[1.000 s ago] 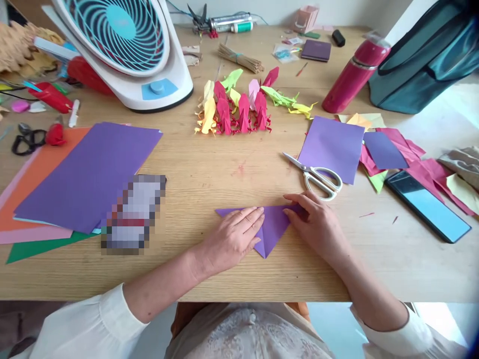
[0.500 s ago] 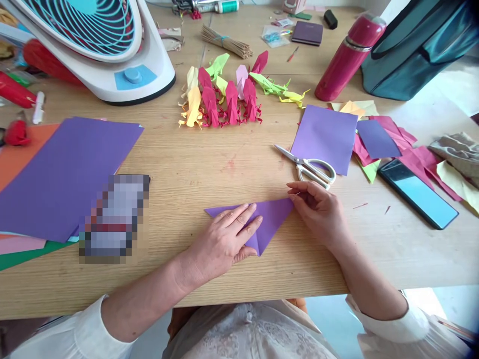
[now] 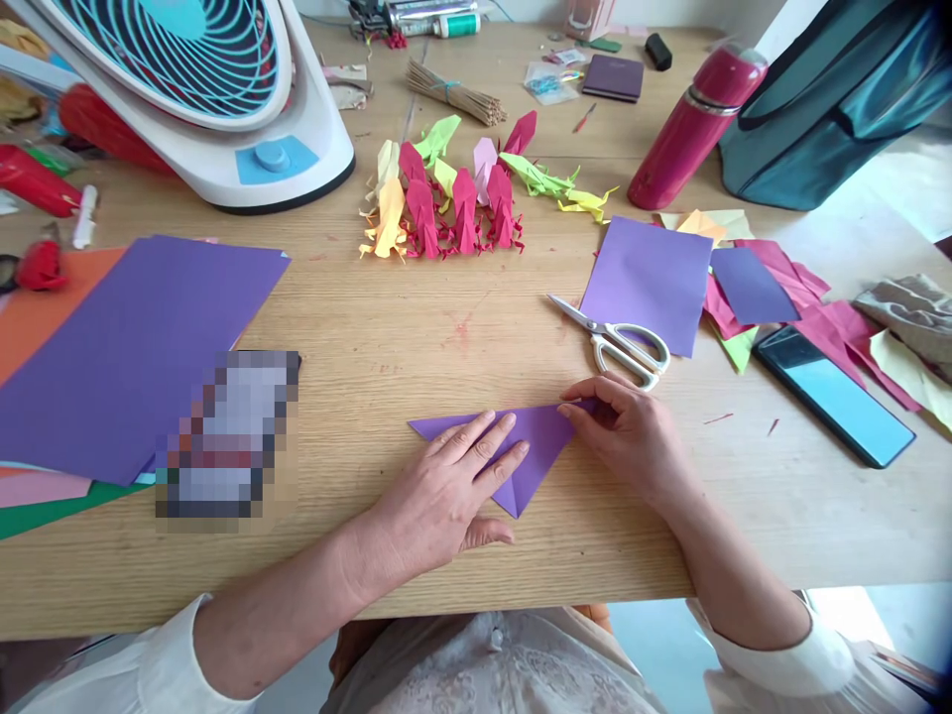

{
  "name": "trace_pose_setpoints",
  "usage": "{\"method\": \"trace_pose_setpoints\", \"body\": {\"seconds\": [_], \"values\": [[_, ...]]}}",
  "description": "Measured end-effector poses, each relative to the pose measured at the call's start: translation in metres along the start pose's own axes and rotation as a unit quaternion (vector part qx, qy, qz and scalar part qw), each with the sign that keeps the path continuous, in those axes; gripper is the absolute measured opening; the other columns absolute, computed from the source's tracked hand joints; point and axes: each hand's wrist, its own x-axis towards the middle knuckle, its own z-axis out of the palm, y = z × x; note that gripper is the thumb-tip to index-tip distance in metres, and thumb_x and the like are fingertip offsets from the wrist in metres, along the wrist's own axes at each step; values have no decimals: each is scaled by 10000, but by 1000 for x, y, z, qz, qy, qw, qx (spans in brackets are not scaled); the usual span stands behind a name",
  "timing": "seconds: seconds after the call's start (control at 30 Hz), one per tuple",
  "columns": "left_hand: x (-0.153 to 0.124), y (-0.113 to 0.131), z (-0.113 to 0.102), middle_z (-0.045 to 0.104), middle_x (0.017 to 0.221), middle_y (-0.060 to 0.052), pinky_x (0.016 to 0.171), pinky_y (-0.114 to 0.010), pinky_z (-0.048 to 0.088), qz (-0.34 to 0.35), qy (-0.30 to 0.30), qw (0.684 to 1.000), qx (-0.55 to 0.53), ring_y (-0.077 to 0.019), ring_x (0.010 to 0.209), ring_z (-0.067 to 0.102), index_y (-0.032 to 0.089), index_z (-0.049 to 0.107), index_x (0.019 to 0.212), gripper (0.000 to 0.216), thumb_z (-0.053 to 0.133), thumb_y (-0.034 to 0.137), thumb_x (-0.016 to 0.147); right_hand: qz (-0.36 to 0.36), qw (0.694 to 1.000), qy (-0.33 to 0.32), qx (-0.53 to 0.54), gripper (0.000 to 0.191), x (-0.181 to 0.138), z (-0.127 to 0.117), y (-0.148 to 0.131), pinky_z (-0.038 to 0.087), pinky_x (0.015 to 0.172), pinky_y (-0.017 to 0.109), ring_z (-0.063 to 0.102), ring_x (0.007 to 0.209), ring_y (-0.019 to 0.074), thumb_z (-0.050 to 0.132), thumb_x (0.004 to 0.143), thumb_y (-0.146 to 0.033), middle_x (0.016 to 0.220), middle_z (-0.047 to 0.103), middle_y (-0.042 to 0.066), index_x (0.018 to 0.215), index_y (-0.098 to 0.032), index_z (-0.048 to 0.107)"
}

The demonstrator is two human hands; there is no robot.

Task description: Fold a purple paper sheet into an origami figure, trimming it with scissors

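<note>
A purple sheet of origami paper (image 3: 536, 436), folded into a triangle, lies on the table close to the front edge, one corner toward me. Across its left part my left hand (image 3: 461, 486) rests flat, fingers stretched out and thumb apart, covering some of the paper. My right hand (image 3: 632, 431) pinches the right corner of the triangle between thumb and fingers. Just beyond that hand are white-handled scissors (image 3: 629, 347), their blades overlapping a square purple sheet (image 3: 651, 273).
Folded paper figures (image 3: 446, 198) stand in rows at the back middle. A fan (image 3: 283, 159), a stack of coloured paper (image 3: 141, 347) and a blurred phone (image 3: 230, 436) are at left. Right: a red flask (image 3: 695, 129), paper scraps (image 3: 833, 317), another phone (image 3: 833, 397).
My right hand has shifted a little left and inward along the paper's right corner. The left thumb has spread away from the paper's lower edge. The view has tilted slightly.
</note>
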Motion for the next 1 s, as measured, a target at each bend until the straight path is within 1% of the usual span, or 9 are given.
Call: {"method": "trace_pose_setpoints", "body": {"seconds": [0.1, 0.23, 0.4, 0.47, 0.6, 0.7, 0.8, 0.9, 1.0], "values": [[-1, 5, -1, 277, 1634, -170, 1162, -507, 321, -7, -14, 1000, -4, -379, 1500, 252, 107, 372, 1527, 917, 387, 759, 882, 21, 999, -22, 21, 136, 1, -2, -1, 426, 588, 275, 548, 634, 136, 659, 876, -336, 748, 638, 5, 860, -202, 664], [0, 13, -4, 269, 1650, -104, 1163, -571, 276, -14, -35, 999, -9, -427, 1508, 177, 195, 362, 1544, 910, 373, 794, 860, 53, 995, -27, 77, 144, 2, -1, 3, 429, 578, 272, 551, 631, 137, 675, 849, -337, 743, 654, 0, 898, -203, 654], [1, 19, -5, 252, 1646, -151, 1148, -643, 228, -22, -42, 998, -28, -495, 1497, 138, 262, 362, 1547, 951, 434, 834, 791, 65, 990, 2, 128, 166, 2, 4, 11, 460, 630, 292, 595, 711, 162, 671, 848, -344, 841, 690, 30, 945, -209, 671], [1, 19, -5, 231, 1647, -174, 1153, -640, 219, -24, -43, 998, -36, -496, 1499, 131, 259, 366, 1546, 941, 440, 825, 797, 62, 990, 11, 129, 175, 2, 6, 12, 458, 633, 297, 595, 721, 168, 665, 855, -353, 851, 694, 36, 955, -210, 677], [-2, 19, 0, 182, 1647, -219, 1161, -632, 203, -31, -37, 998, -42, -491, 1507, 110, 248, 347, 1555, 928, 439, 805, 818, 64, 990, 12, 123, 217, 2, 6, 13, 416, 584, 288, 548, 657, 148, 636, 885, -390, 797, 668, 23, 994, -209, 686], [-2, 20, 3, 161, 1655, -214, 1170, -630, 184, -43, -31, 998, -40, -483, 1512, 91, 239, 318, 1566, 921, 422, 793, 838, 58, 988, -1, 141, 276, 2, 5, 12, 406, 580, 286, 536, 654, 143, 653, 877, -417, 772, 638, 14, 1045, -201, 683], [-2, 21, 5, 149, 1660, -210, 1185, -626, 157, -54, -33, 997, -44, -466, 1520, 60, 189, 279, 1577, 954, 401, 792, 849, 53, 987, -11, 150, 340, 2, 4, 10, 408, 576, 283, 525, 638, 140, 694, 846, -415, 730, 596, -6, 1102, -193, 672], [-4, 21, 2, 130, 1665, -208, 1193, -621, 152, -60, -41, 996, -55, -450, 1527, 20, 141, 267, 1575, 964, 391, 782, 866, 47, 989, -8, 136, 359, 0, 4, 8, 407, 562, 279, 510, 624, 140, 690, 849, -403, 706, 562, -21, 1145, -203, 655], [-7, 23, 0, 107, 1670, -199, 1197, -621, 158, -62, -37, 996, -59, -448, 1527, 5, 141, 245, 1581, 961, 354, 787, 877, 44, 994, -7, 105, 369, -4, 5, 9, 400, 524, 280, 503, 604, 153, 668, 871, -413, 689, 546, -21, 1186, -224, 635]]}}
